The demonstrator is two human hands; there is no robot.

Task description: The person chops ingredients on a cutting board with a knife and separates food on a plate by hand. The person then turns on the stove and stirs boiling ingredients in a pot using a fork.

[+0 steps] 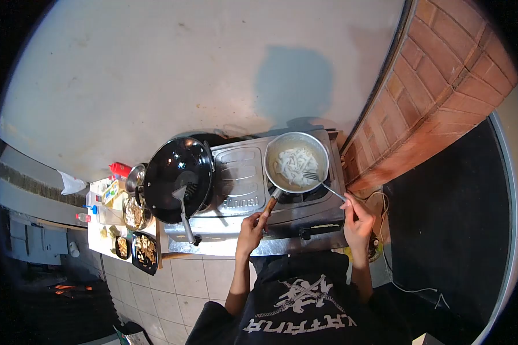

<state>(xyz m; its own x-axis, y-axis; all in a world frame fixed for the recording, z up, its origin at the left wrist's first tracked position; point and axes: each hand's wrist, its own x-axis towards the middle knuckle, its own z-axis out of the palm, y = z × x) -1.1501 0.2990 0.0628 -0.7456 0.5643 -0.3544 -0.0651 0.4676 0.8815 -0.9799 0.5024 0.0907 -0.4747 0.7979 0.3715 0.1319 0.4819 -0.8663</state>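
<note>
A silver saucepan (297,138) stands on the right burner of the steel gas stove (236,221). In it lie pale, whitish pieces (295,164) in some liquid. My left hand (251,231) is closed round the pan's wooden handle (270,204), which points toward me. Between the fingers of my right hand (359,221) is a metal fork (331,190), its tines over the food near the pan's right side. To the left, a black wok (162,178) sits on the other burner with a grey spatula (184,215) in it.
Left of the stove is a white table (101,244) with a red bottle (120,169), metal bowls (136,214) and a black tray of food (145,252). A brick pillar (426,103) stands at the right, and a wall rises behind the stove.
</note>
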